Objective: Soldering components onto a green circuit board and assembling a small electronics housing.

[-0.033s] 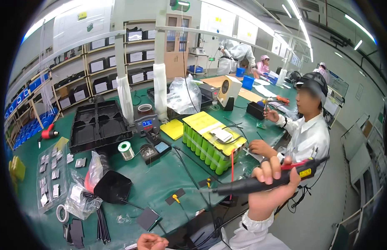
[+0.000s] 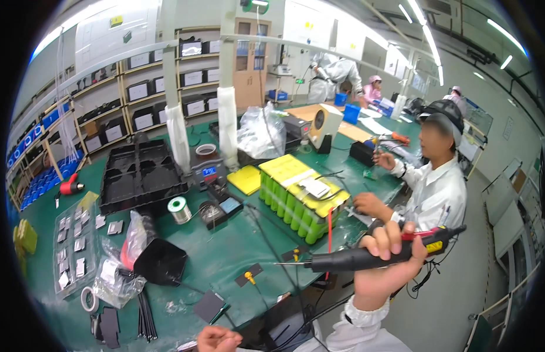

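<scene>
My right hand (image 2: 385,258) is wrapped round a black electric screwdriver (image 2: 366,257) with a red lever and a yellow label. It is raised above the bench's near right edge, and its thin bit points left. My left hand (image 2: 218,339) sits low at the near edge with curled fingers; what they hold, if anything, is hidden. Beyond the screwdriver stands a battery pack (image 2: 296,202) of green cells with a yellow top and a red wire. Nearer, a small black board (image 2: 211,306) and a yellow connector on a lead (image 2: 249,277) lie on the green bench.
A co-worker in white (image 2: 433,188) works at the right. Around the bench are a black tray (image 2: 144,176), a solder spool (image 2: 179,210), a soldering station (image 2: 206,175), a blister tray of small parts (image 2: 70,252), tape (image 2: 89,299), black cable ties (image 2: 145,317) and a heat gun (image 2: 72,186).
The view has shifted slightly. My right hand and the screwdriver are a little further right in the picture, and the bit, blurred before, shows sharply. My left hand stays curled.
</scene>
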{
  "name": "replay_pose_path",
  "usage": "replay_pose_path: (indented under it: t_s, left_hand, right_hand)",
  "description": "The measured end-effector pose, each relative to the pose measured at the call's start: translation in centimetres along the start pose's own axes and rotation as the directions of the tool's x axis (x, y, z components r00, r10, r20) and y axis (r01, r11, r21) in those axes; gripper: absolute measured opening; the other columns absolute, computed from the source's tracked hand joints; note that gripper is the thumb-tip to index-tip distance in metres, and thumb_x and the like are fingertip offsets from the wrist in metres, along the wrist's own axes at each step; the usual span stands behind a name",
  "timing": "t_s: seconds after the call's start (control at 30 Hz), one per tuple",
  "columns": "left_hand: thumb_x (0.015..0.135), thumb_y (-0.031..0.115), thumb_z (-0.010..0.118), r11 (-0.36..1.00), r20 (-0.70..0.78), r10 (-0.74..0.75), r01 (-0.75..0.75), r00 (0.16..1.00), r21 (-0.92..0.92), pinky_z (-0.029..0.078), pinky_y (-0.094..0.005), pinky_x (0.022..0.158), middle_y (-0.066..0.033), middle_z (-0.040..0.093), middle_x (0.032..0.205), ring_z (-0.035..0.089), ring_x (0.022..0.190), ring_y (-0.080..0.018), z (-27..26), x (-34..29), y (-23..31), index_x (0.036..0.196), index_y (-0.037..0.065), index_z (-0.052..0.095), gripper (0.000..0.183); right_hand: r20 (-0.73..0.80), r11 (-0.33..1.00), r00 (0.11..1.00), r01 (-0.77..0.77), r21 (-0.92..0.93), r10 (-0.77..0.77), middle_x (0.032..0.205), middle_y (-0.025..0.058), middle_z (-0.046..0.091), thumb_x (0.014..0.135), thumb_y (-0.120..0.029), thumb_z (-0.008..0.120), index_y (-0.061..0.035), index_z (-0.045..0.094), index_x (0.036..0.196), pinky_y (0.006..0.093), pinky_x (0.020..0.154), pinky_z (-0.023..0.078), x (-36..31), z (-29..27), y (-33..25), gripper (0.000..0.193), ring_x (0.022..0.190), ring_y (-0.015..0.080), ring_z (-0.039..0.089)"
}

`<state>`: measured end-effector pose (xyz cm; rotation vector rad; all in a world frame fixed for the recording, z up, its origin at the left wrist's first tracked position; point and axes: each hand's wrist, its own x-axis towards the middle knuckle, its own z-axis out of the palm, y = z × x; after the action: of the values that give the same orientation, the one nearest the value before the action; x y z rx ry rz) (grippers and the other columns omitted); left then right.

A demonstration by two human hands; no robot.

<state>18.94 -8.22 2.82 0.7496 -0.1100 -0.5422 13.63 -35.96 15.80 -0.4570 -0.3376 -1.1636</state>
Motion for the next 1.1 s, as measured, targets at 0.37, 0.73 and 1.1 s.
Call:
replay_pose_path:
  t_s: [0.37, 0.73, 1.1]
  left_hand:
    - [0.092, -0.005, 0.064, 0.993, -0.047, -0.078, 0.073, 0.996, -0.097, 0.056, -0.0343, 0.083, -0.0152, 0.070, 0.101, 0.070, 0.094, -0.0265, -0.6, 0.9, -2.6, 0.109, -0.002, 0.063, 0.018]
    - [0.093, -0.004, 0.064, 1.000, -0.058, 0.001, 0.000, 0.998, 0.018, 0.058, -0.0387, 0.086, -0.0185, 0.071, 0.100, 0.071, 0.095, -0.0278, -1.9, -0.6, -2.4, 0.109, -0.006, 0.064, 0.017]
    - [0.083, -0.016, 0.069, 0.955, 0.071, 0.191, -0.202, 0.979, 0.217, 0.058, -0.0404, 0.093, -0.0208, 0.067, 0.115, 0.069, 0.106, -0.0327, -2.0, 0.4, -2.0, 0.116, -0.008, 0.060, 0.036]
  right_hand:
    - [0.319, 0.965, 0.913, -0.261, -0.015, 0.252, 0.057, 0.0036, 0.045, 0.099, -0.027, 0.054, -0.0089, 0.038, 0.091, 0.0300, 0.037, 0.040, -6.8, -4.0, 2.2, 0.026, 0.039, 0.0141, 0.042]
    - [0.300, 0.956, 0.914, -0.291, 0.017, 0.273, 0.058, 0.0037, 0.046, 0.098, -0.026, 0.055, -0.0097, 0.037, 0.090, 0.0296, 0.038, 0.041, -7.7, -3.7, 3.8, 0.025, 0.039, 0.0138, 0.042]
    - [0.130, 0.954, 0.949, -0.296, 0.044, 0.288, 0.060, 0.0023, 0.041, 0.100, -0.027, 0.050, -0.0108, 0.037, 0.093, 0.0289, 0.040, 0.039, -7.5, -4.2, 4.7, 0.022, 0.039, 0.0120, 0.038]
